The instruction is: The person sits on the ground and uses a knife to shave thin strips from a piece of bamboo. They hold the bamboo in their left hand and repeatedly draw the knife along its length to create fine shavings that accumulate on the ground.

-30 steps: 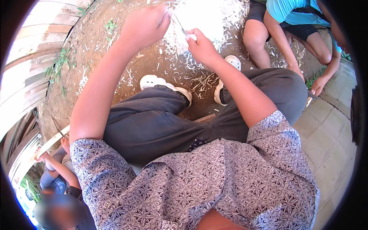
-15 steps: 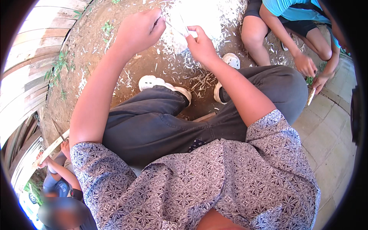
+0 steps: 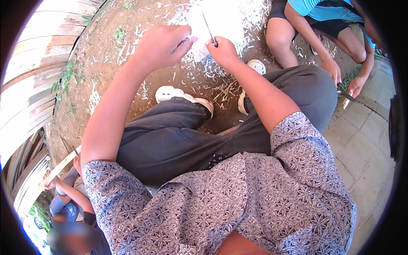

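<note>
Out in front of me, above the bright, shaving-strewn ground, my right hand is closed around a knife. Its thin dark blade points up and away, slightly to the left. My left hand is curled a short way to the left, fingers and thumb pressed together. A pale bit shows at its fingertips, but glare hides what it is. The two hands are apart, and the blade touches nothing that I can see.
Pale wood shavings litter the brown soil around my white shoes. A co-worker at right holds a knife and a pale piece of wood. Another at lower left holds a long pale strip. A plank wall curves along the left.
My left hand has come down slightly and to the right. The knife in my right hand now stands more upright, away from the left hand. The right co-worker's knife has come into view.
</note>
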A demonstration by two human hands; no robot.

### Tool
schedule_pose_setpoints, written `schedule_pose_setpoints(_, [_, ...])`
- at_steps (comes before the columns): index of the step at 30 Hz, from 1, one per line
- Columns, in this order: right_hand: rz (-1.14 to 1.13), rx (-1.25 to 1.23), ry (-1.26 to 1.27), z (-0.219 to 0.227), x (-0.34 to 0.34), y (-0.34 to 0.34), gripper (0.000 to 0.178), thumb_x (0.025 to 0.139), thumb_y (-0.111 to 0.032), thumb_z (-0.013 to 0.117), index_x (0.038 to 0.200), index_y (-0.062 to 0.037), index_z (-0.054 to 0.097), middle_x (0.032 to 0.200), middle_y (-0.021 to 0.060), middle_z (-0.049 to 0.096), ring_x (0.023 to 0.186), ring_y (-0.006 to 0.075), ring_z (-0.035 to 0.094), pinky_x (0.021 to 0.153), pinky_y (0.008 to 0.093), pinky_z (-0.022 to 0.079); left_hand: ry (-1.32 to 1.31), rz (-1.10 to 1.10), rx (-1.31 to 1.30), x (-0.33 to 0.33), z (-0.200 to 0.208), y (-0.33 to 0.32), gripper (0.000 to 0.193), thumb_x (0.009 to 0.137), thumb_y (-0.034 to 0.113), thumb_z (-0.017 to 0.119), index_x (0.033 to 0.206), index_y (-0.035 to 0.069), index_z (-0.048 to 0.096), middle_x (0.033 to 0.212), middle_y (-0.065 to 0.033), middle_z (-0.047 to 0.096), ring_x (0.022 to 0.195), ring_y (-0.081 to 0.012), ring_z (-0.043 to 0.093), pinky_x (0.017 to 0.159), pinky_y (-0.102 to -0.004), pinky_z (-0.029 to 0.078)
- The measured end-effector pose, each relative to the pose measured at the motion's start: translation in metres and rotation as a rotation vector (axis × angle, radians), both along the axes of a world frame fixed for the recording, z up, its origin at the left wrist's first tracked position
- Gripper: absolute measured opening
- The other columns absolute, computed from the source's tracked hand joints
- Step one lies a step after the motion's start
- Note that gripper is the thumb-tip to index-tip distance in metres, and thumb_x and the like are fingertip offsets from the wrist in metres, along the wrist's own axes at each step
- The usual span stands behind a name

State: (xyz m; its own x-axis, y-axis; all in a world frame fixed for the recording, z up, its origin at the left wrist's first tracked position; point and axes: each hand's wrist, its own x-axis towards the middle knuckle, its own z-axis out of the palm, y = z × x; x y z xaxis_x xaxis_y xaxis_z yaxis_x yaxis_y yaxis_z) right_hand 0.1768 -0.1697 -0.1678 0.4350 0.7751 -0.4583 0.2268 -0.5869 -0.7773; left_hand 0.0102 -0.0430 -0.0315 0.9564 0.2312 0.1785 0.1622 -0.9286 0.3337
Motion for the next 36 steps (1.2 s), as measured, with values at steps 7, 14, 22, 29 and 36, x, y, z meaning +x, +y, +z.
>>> schedule_pose_setpoints(7, [-0.11, -0.038, 0.026, 0.02, 0.0, 0.008, 0.027, 0.096, -0.023, 0.058, 0.096, 0.0027, 0.067, 0.075, 0.0153, 0.069, 0.06, 0.0202, 0.067, 0.06, 0.0372, 0.054, 0.052, 0.079, 0.023, -0.011, 0.001, 0.009, 0.02, 0.1, 0.025, 0.061, 0.094, 0.005, 0.063, 0.073, -0.0159, 0.063, 0.069, -0.0384, 0.064, 0.061, -0.0481, 0.048])
schedule_pose_setpoints(14, [-0.418, 0.089, 0.524, 0.025, 0.017, 0.008, 0.019, 0.097, -0.017, 0.054, 0.089, 0.0, 0.054, 0.068, 0.0039, 0.054, 0.051, 0.0141, 0.051, 0.048, 0.0325, 0.045, 0.047, 0.235, -0.155, -0.011, 0.002, 0.02, 0.022, 0.104, 0.026, 0.058, 0.096, 0.006, 0.065, 0.073, -0.0112, 0.066, 0.063, -0.0229, 0.063, 0.058, -0.0363, 0.047])
schedule_pose_setpoints(22, [-0.417, 0.345, 0.905, 0.043, 0.034, 0.004, 0.018, 0.1, -0.021, 0.053, 0.093, -0.0055, 0.049, 0.067, 0.0002, 0.048, 0.052, 0.0099, 0.045, 0.048, 0.0295, 0.041, -0.197, 0.484, -0.516, -0.032, -0.017, 0.061, 0.033, 0.107, 0.031, 0.057, 0.086, 0.006, 0.06, 0.064, -0.0033, 0.06, 0.06, -0.0104, 0.06, 0.058, -0.0328, 0.049])
schedule_pose_setpoints(29, [-0.189, 0.005, 0.263, 0.03, 0.022, -0.003, 0.054, 0.099, -0.026, 0.054, 0.146, 0.0001, 0.046, 0.085, 0.0124, 0.067, 0.057, 0.0168, 0.06, 0.053, 0.0344, 0.05, 0.024, 0.399, -0.168, -0.009, -0.008, 0.039, 0.031, 0.105, 0.031, 0.058, 0.089, 0.005, 0.06, 0.07, -0.0162, 0.063, 0.064, -0.034, 0.063, 0.061, -0.0413, 0.049])
schedule_pose_setpoints(36, [-0.052, 0.021, 0.208, 0.028, 0.011, -0.004, 0.046, 0.1, -0.025, 0.051, 0.142, -0.0086, 0.041, 0.083, 0.0132, 0.067, 0.059, 0.0228, 0.062, 0.06, 0.0388, 0.053, 0.126, 0.293, -0.085, 0.002, -0.001, 0.022, 0.027, 0.104, 0.03, 0.055, 0.094, 0.006, 0.061, 0.078, -0.0185, 0.067, 0.075, -0.0405, 0.068, 0.065, -0.0491, 0.052])
